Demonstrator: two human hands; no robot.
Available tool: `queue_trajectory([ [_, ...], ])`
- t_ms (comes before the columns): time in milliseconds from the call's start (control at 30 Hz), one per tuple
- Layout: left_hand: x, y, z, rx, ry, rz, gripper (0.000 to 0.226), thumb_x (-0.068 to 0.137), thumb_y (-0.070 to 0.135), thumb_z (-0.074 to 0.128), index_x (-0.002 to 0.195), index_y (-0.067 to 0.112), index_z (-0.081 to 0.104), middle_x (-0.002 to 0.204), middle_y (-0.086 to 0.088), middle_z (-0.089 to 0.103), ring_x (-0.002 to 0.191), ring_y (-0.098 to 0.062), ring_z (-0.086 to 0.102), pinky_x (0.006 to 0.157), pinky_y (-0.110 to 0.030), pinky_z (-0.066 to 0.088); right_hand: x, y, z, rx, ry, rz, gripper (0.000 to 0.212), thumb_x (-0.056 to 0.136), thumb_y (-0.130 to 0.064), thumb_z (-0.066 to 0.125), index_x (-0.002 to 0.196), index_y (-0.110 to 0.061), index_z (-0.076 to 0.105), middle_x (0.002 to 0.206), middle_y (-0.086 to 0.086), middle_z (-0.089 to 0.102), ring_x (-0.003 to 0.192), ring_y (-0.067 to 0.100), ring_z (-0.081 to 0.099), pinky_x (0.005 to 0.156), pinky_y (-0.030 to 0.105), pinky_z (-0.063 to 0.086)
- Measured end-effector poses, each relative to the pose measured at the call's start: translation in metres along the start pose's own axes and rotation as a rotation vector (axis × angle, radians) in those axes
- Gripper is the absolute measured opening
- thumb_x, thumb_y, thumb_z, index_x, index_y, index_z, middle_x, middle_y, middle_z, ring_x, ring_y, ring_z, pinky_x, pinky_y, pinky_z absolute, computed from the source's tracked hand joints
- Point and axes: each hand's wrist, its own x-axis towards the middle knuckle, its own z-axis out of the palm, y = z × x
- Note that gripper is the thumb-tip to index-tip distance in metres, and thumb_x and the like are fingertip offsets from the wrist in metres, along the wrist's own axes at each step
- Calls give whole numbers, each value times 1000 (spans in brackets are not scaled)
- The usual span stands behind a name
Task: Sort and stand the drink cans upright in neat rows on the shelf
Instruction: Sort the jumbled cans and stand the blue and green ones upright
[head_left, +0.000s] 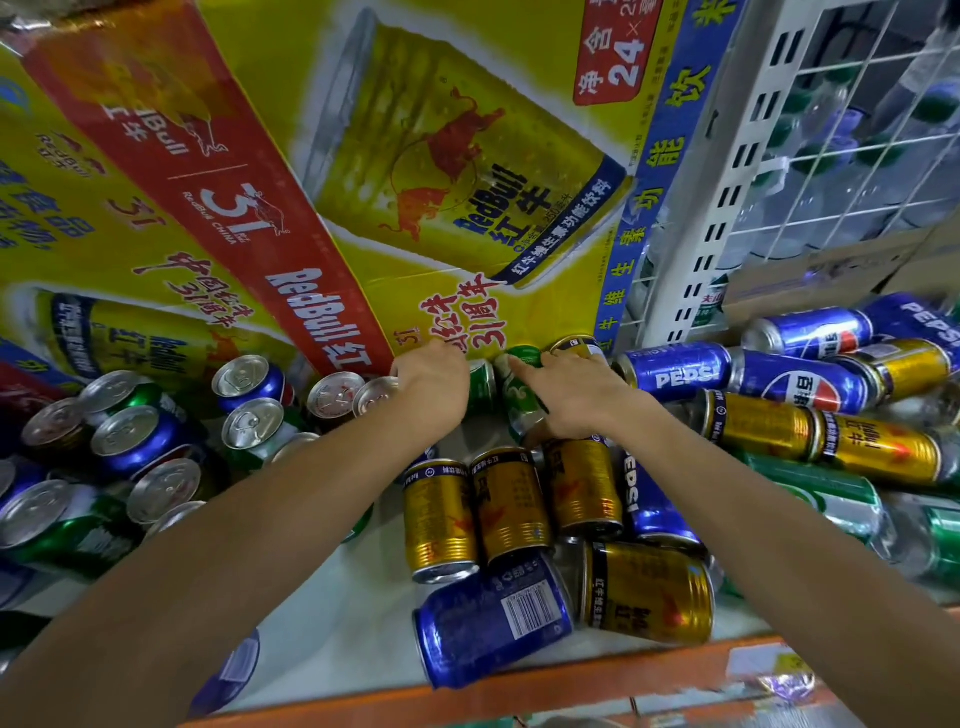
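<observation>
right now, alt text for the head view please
Two hands work at the back of the shelf: the right hand grips a green can, the left hand is beside a second can. Upright cans stand left; gold cans and blue cans lie right.

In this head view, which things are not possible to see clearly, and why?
All in the head view:
1. Left hand: its own back hides the fingers, so any grip is unclear.
2. Right hand: it lies over a green can; gripping or only touching, unclear.
3. Bottles at upper right: blurred, labels unreadable.
4. Blue can under the left forearm: mostly hidden.
</observation>
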Motion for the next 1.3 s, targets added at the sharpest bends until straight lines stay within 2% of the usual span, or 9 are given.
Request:
queue_trajectory([
  [133,-6,1,-5,105,0,-5,48,81,9,69,125,3,52,128,-13,54,115,-31,55,91,-45,50,-5,13,-9,148,-5,-68,80,88,-43,59,151,-24,13,122,14,56,114,30,50,88,40,43],
  [333,-14,-4,-17,170,56,27,52,81,14,71,128,3,51,130,-14,51,119,-36,51,96,-53,44,-15,29,-28,471,11,-82,52,96,-50,37,142,-25,40,149,0,38,135,22,36,104,29,30],
  [500,-22,-16,-27,76,72,90,59,70,26,83,118,7,54,115,-9,47,107,-32,54,90,-54,48,-3,30,-26,691,178,107,50,98,-49,35,110,-12,65,110,14,64,103,29,58,83,35,43],
  [567,-24,-17,-24,41,102,100,62,67,26,84,117,7,53,114,-9,43,105,-32,52,84,-46,50,8,28,-21,681,229,201,51,98,-49,33,81,-11,61,85,10,60,90,29,57,72,34,39],
  [633,-27,-14,-23,76,149,113,62,72,23,80,123,7,50,123,-9,38,112,-34,43,81,-44,45,18,25,-17,688,283,288,49,99,-50,31,70,-15,52,83,10,56,88,29,54,71,32,35],
  [767,-33,-7,-30,165,223,125,52,80,12,69,127,8,48,131,-8,35,121,-35,32,86,-45,39,34,13,-11,695,385,391,56,99,-49,30,94,-4,62,100,20,61,97,36,57,74,37,37],
  [967,-28,-10,-28,238,201,111,41,84,14,63,123,9,52,127,-8,46,121,-32,34,89,-43,37,38,7,-10,674,391,462,58,100,-46,25,112,0,57,117,24,57,108,40,54,86,42,42],
  [1133,-25,-21,-26,118,243,174,34,84,11,66,115,3,56,117,-13,55,111,-30,53,83,-36,47,32,10,-12,770,393,489,56,99,-47,32,117,2,52,118,23,58,110,40,55,88,41,43],
  [1300,-26,-37,-16,19,355,267,37,81,9,69,116,6,57,118,-10,54,106,-26,57,81,-34,50,21,16,-11,935,316,386,52,95,-52,39,100,-2,54,99,19,64,89,38,65,81,50,53],
])
